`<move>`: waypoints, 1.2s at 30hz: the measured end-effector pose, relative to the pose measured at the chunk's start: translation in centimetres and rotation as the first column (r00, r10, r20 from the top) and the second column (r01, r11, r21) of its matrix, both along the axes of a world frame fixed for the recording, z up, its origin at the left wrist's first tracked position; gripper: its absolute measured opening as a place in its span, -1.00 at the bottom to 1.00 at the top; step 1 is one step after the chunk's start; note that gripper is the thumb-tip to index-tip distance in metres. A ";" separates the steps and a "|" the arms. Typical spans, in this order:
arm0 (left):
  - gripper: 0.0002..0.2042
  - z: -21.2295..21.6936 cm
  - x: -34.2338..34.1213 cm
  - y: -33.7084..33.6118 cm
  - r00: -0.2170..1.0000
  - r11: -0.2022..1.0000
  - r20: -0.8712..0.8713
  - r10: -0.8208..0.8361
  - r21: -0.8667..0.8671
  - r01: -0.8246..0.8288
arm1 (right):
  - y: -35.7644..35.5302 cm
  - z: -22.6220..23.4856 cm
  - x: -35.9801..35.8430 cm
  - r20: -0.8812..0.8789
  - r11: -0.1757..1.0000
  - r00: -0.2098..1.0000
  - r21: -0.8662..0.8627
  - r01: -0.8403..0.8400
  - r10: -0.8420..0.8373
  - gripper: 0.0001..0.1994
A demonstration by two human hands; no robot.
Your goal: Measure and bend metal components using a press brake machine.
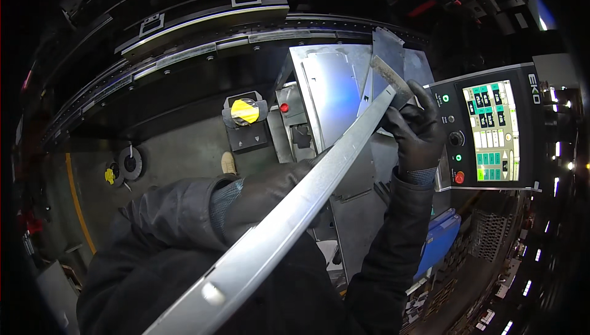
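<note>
A long, bent sheet-metal strip (295,212) runs slantwise from the lower edge up to the right, in front of my body. My left hand (261,203), in a dark glove, grips the strip from its far side; the strip hides most of the fingertips. At the strip's upper end my gloved right hand (421,132) pinches a short flat metal bar (388,74), which lies across that end. The bar looks like part of a square, though its full shape is hidden by the fingers.
Beyond the strip stand flat sheet-metal pieces (335,89). A lit control panel (491,129) is at the right, and a blue folder-like item (439,243) below it. The dark machine beam (203,52) crosses the back. A pedal box with a yellow top (246,114) sits on the floor.
</note>
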State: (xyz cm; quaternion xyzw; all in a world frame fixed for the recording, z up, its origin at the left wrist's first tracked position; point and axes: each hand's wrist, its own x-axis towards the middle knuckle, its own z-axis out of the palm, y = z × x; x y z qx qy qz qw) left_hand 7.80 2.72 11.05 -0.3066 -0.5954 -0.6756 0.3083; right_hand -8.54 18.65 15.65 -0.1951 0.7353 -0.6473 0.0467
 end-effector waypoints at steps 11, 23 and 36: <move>-0.21 -2.5 -4.8 0.9 -0.118 -0.668 -0.707 -0.697 0.581 0.466 | -3.1 2.7 5.2 -0.025 0.988 0.989 0.056 -0.144 0.145 -0.47; -0.36 -6.9 -6.2 2.4 -0.113 -0.718 -0.746 -0.656 0.571 0.398 | -3.1 2.6 4.5 -0.039 0.989 0.991 0.075 -0.126 0.129 -0.45; -0.42 -5.0 -7.0 2.2 0.004 -0.487 -0.541 -0.841 0.759 0.433 | -2.6 7.6 5.9 -0.187 0.992 0.977 -0.084 0.092 -0.107 -0.42</move>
